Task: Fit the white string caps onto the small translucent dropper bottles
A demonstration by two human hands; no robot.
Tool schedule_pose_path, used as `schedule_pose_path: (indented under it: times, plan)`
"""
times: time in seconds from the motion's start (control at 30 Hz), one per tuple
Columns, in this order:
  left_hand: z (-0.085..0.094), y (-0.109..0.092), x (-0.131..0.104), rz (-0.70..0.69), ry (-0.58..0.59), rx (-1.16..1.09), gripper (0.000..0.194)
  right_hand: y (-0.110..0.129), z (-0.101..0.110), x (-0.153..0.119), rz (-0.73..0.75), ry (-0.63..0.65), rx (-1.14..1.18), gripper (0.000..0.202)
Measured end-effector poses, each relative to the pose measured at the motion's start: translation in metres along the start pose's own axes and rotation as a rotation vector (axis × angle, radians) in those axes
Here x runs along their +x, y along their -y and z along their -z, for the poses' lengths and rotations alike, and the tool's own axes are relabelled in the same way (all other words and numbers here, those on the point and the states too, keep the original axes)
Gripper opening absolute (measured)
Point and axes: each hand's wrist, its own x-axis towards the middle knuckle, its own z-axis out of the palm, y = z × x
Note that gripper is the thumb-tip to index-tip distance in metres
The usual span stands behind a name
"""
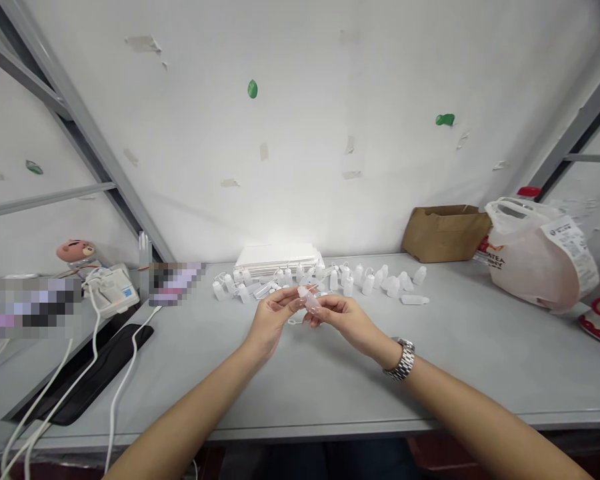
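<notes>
Between my two hands, above the grey table [290, 373], is a small translucent white squeeze bottle [309, 299], tilted. My left hand [276, 315] pinches it from the left near its top. From the right, the fingers of my right hand [341, 319] close around its body. A small white loop [295, 321] shows just beneath the hands; I cannot tell what it is attached to. Behind them stand several similar squeeze bottles [349, 287], with one bottle [415, 300] lying on its side at the right.
Behind the bottles lies a white stack [277, 257]. A cardboard box [445, 233] and a plastic bag [530, 260] stand at the right. To the left are a power strip [113, 292], a black pad [100, 377] and white cables [125, 373].
</notes>
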Motion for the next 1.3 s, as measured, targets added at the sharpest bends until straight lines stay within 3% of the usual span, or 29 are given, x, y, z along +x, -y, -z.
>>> schedule_pose_path:
  times: [0.5, 0.83, 0.93, 1.07, 1.17, 1.3]
  plan:
    - [-0.002, 0.007, 0.0, -0.043, -0.041, 0.029, 0.022, 0.001, -0.006, -0.003, 0.043, -0.146, -0.279, 0.029]
    - [-0.006, 0.014, -0.002, -0.005, -0.054, -0.05, 0.02, -0.009, -0.01, -0.008, 0.283, -0.276, -0.627, 0.022]
    - [-0.004, 0.014, 0.0, 0.015, -0.035, -0.078, 0.021, -0.005, -0.007, -0.006, 0.183, -0.234, -0.534, 0.023]
    - [-0.001, 0.01, 0.004, 0.026, -0.009, -0.075, 0.023, 0.001, -0.002, -0.002, -0.023, -0.077, -0.249, 0.03]
    - [0.001, 0.005, 0.004, 0.038, 0.023, -0.07, 0.024, 0.003, -0.001, -0.001, -0.045, 0.012, -0.067, 0.031]
    - [0.002, 0.004, 0.004, 0.036, -0.012, -0.015, 0.025, 0.004, -0.001, -0.002, -0.037, -0.007, -0.056, 0.029]
